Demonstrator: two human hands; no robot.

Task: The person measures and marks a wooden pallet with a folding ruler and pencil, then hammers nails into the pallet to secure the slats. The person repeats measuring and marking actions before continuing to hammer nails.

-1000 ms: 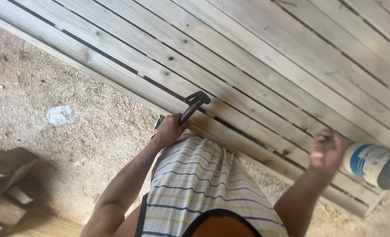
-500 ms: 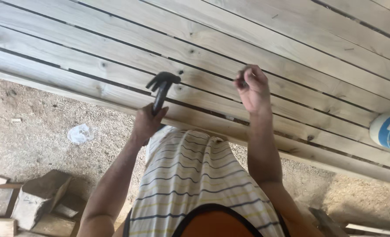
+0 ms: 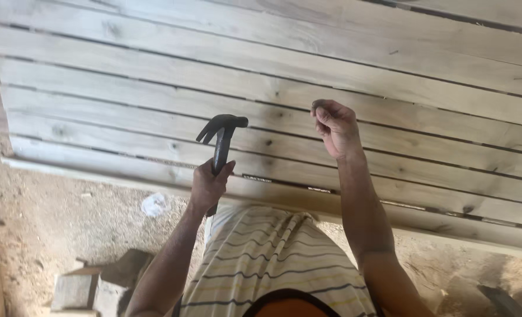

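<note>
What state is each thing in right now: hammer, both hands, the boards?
Claw hammer: raised above the boards, head up.
Left hand: closed around the hammer handle.
Right hand: fingers pinched over a board; what they hold is too small to tell.
Wooden boards: flat, side by side, narrow gaps between.

pale wooden slats (image 3: 308,64) lie over sandy ground (image 3: 55,205); wood blocks (image 3: 96,282) and a crumpled white scrap (image 3: 153,204) lie below the slats.
</note>
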